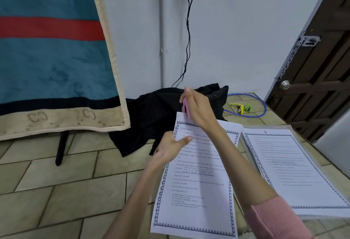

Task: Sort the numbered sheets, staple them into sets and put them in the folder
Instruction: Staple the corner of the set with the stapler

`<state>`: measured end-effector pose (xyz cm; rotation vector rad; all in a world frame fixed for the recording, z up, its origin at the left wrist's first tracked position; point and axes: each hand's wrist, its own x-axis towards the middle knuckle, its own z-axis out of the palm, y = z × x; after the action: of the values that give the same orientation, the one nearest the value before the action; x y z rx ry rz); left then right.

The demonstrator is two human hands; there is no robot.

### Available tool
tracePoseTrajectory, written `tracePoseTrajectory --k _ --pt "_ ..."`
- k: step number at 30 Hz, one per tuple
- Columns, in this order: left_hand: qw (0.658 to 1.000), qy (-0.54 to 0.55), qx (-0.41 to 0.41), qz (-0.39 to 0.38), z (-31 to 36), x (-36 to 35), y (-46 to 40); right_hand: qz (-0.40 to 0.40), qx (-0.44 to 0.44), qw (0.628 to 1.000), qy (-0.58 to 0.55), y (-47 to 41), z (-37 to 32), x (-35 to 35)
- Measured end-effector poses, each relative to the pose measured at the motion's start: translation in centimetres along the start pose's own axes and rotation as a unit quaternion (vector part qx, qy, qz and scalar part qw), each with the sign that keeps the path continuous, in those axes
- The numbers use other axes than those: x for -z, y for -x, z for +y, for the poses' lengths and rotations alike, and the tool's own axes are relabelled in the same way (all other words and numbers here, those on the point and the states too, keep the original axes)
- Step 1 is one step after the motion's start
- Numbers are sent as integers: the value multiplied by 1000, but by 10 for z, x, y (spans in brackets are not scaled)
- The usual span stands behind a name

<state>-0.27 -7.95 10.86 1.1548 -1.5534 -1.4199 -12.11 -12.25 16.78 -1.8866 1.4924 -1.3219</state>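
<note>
A plain room of a home is shown. A tiled floor [56, 185] is seen, with a blanket [53, 53] hung beside a painted wall [236, 30]. A dark wooden door [322, 79] with a chain latch [295, 49] and round knob [284, 84] is set at the right.

The sheets [197, 178] are matt white paper. Above them, the stapler [185, 108] is smooth pink plastic. Right of them, the folder [310, 217] looks like clear glossy plastic. Behind them lie matt black cloth [151, 117], a plush blanket [53, 58] and a dark wooden door [320, 68] with a metal knob [284, 84].
</note>
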Motion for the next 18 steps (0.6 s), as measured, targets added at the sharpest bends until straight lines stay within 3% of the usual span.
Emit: tracePoseTrajectory --k 7,13,18 --pt "1000 -19 14 1 2 -2 0 -42 -42 997 -40 -1 -10 -11" --pt "999 -35 17 16 3 -4 4 53 -57 996 -41 -4 -11 -16" --pt "998 -45 24 23 1 -7 3 78 -55 995 -35 -4 -9 -20"
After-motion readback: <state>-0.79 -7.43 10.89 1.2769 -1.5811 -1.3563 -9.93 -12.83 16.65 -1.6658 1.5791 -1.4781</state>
